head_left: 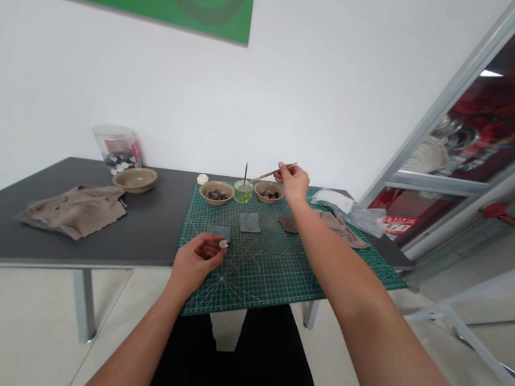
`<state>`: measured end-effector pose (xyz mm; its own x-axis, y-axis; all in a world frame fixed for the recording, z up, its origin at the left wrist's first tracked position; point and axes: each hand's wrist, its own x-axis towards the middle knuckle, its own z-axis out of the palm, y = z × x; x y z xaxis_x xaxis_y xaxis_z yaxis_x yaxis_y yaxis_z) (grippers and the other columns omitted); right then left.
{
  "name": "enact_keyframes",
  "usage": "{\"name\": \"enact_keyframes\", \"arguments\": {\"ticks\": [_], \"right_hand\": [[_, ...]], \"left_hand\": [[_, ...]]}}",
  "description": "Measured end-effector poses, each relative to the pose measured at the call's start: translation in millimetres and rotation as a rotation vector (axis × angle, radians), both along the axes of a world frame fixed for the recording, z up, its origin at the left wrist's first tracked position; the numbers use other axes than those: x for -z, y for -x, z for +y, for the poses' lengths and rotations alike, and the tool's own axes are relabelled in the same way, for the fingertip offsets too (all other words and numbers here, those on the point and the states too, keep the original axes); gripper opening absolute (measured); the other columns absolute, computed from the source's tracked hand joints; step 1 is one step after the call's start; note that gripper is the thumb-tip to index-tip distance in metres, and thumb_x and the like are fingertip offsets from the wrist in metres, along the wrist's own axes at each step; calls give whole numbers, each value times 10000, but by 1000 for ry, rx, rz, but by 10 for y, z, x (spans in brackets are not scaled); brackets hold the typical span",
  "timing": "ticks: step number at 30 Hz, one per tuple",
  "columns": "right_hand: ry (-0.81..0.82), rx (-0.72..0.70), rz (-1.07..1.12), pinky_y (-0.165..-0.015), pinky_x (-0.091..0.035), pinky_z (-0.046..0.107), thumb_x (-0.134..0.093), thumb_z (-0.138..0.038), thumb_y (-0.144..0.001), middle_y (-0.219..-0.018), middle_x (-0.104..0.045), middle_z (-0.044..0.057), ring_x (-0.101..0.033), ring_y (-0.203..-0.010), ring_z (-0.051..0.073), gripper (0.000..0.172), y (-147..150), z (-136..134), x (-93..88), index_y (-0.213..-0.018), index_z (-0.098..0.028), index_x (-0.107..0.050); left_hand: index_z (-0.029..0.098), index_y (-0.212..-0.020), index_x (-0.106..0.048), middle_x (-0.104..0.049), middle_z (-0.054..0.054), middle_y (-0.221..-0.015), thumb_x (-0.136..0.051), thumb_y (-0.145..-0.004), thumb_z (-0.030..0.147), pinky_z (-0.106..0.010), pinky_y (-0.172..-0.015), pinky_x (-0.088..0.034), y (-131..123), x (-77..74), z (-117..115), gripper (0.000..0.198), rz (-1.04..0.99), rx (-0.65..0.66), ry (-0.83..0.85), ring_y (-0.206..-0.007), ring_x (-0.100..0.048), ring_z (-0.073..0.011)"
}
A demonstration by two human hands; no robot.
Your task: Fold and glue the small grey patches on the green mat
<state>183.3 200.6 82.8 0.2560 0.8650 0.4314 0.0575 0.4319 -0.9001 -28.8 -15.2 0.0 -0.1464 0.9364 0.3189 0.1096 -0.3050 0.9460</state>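
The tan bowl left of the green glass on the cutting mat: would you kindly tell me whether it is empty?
Not empty: dark pebble-like pieces lie in the tan bowl.

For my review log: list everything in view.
dark table: 1, dark grey, mid-view
cutting mat: 1, green, on table
ceramic bowls: 3, beige, two on mat holding dark pieces, one on table
glass of liquid: 1, green, between those bowls
clear jar: 1, clear, table's far left, dark pieces inside
white cap: 1, white, beside mat
grey squares: 2, grey, on mat
brown scrap: 1, brown, on mat
cloths: 2, taupe, on table and mat
plastic bag: 1, clear, far right
small white piece: 1, white, in left hand
thin wooden stick: 1, tan, in right hand
left hand: 1, over mat's near edge
right hand: 1, raised over mat
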Motion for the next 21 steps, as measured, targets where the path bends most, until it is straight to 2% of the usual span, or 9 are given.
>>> {"name": "enact_keyframes", "arguments": {"ticks": [7,15,21], "right_hand": [[-1,-15,-8,-658,-617,266,-680,-478,-807,-697,-698,30,-714,-654,150,344,38,-14,-48,-812,-140,-616],[-6,-9,-115,-661,-614,275,-668,-445,-829,-676,-693,35,-700,-630,147,313,10,-73,-88,-797,-136,-630],[-25,-17,-110,-670,-614,272,-643,-458,-850,-715,-702,40,-710,-656,147,323,93,-30,-123,-837,-135,-627]], "left_hand": [[165,-886,-673,-704,-25,-750,-773,-647,370,-256,-596,-529,-21,-32,-18,331,-18,-3,44,-607,-625,-126],[170,-889,-676,-704,-25,-755,-762,-653,357,-255,-609,-530,-30,-44,-27,313,-31,-8,37,-622,-630,-128],[169,-878,-676,-692,-16,-727,-765,-646,353,-246,-585,-517,-32,-40,-38,309,-5,-6,35,-601,-608,-120]]}}
